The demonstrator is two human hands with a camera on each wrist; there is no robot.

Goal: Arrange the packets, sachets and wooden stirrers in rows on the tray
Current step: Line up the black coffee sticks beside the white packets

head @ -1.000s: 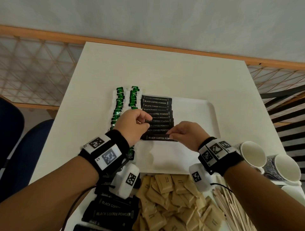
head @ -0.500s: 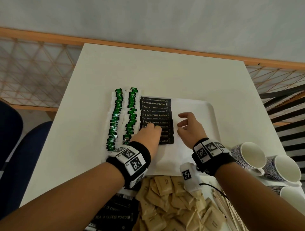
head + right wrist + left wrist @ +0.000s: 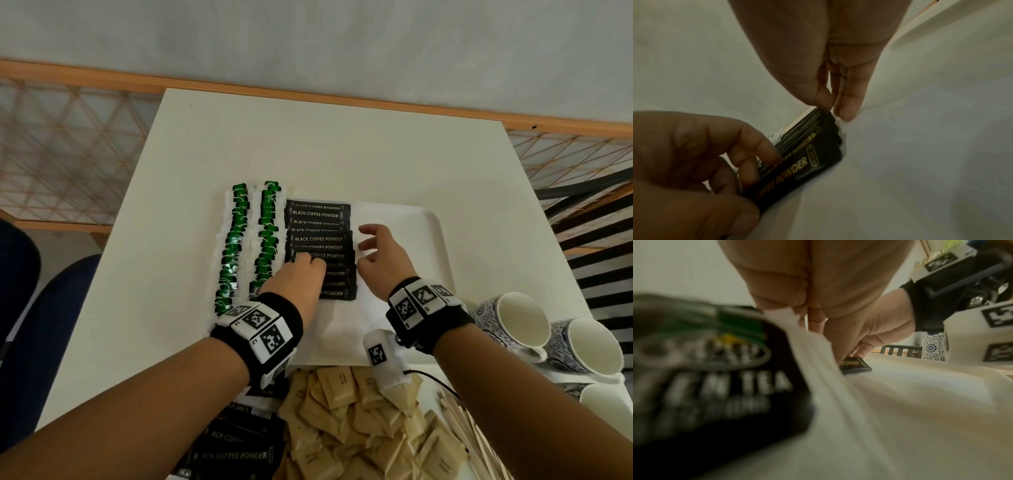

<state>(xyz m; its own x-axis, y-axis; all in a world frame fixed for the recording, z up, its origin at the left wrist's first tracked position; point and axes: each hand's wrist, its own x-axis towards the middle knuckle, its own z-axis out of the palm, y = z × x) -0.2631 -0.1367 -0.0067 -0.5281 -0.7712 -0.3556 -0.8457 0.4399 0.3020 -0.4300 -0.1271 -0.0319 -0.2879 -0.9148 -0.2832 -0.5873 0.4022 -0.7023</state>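
On the white tray (image 3: 411, 240) lie two rows of green tea packets (image 3: 236, 246) and one row of overlapping black coffee sachets (image 3: 318, 214). My left hand (image 3: 305, 270) sits on the near half of the black row. Its bent fingers (image 3: 760, 154) press the sachets (image 3: 813, 154) from above while the thumb lies at their near edge. My right hand (image 3: 373, 253) is open beside the row, its straight fingertips (image 3: 846, 113) touching the sachets' right ends. The left wrist view shows a blurred tea packet (image 3: 715, 386) close up and one sachet end (image 3: 854, 365).
Nearest me lie loose black sachets (image 3: 239, 445), a heap of brown sugar packets (image 3: 359, 428) and wooden stirrers (image 3: 472, 442). Patterned mugs (image 3: 513, 325) stand at the right. The tray's right half is bare. A blue chair (image 3: 51, 325) is left of the white table (image 3: 308, 144).
A second ago both hands pinched a black sachet at the row's near end. It now lies in the row; my left hand moved onto the row, and my right hand opened against its right side.
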